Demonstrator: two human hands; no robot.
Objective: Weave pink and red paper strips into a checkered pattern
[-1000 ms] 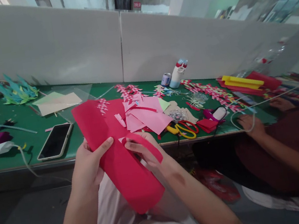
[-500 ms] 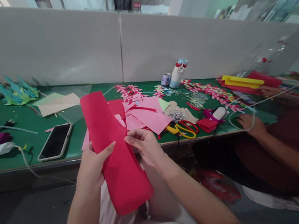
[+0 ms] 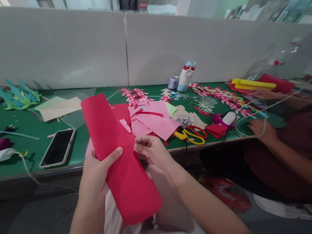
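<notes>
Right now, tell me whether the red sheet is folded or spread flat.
Folded or curled over: the red sheet shows a rounded bottom edge, and left hand and right hand pinch its long sides.

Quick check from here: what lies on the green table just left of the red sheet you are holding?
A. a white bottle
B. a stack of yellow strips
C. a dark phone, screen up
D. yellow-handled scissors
C: the phone lies flat on the table, left of the red sheet held in both hands.
</notes>
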